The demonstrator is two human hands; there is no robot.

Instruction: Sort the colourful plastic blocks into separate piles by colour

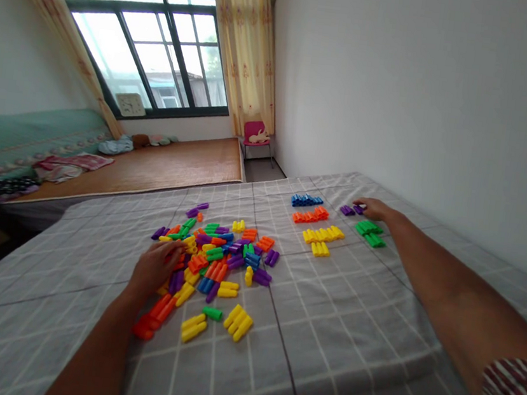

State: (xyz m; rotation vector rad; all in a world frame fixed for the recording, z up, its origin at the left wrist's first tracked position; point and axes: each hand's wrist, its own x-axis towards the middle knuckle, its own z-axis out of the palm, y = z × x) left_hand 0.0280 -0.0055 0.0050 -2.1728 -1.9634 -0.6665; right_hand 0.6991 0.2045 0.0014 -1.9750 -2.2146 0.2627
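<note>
On the right, my right hand (pixel 375 209) pinches a purple plastic toy block (pixel 359 209) and holds it at the surface, beside another purple block (pixel 347 210). Just nearer lie green blocks (pixel 369 230) grouped together. To the left are separate rows of blue blocks (pixel 307 201), orange blocks (pixel 310 215) and yellow blocks (pixel 323 234). My left hand (pixel 156 266) rests at the left side of a mixed pile of tube-shaped blocks (pixel 215 254), fingers bent over it. What its fingertips hold, if anything, is hidden among the blocks.
A grey checked cloth (pixel 323 333) covers the bed under everything. Loose yellow blocks (pixel 238 322) and a green one (pixel 213 313) lie near the front. A white wall (pixel 424 102) borders the right side. Beyond are a brown mat (pixel 191 156) and a pink chair (pixel 254 131).
</note>
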